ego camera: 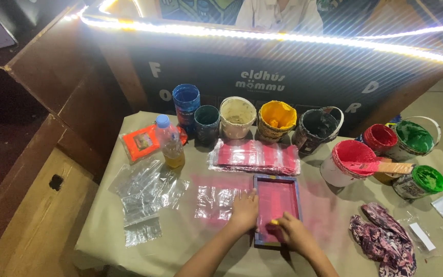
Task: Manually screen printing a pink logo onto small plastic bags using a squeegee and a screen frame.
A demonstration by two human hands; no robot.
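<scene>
Screen frame (278, 209), pink mesh in a blue-edged rectangle, flat on the table (180, 241) just before the person. Left hand (244, 210) spread open, palm down on the frame's left rail, apparently to stop it sliding. Right hand (294, 233) closed around a small yellow-tipped tool (274, 222), pressed onto the mesh near the lower edge. Hands close together, not touching. Clear plastic bags (144, 190) loose to the left, within reach; one bag (216, 199) just beside the frame. Stack of printed pink bags (255, 156) behind the frame. Row of paint pots (275, 120) along the far edge, clear of the working area. Patterned rag (383, 238) at right, near the right hand.
</scene>
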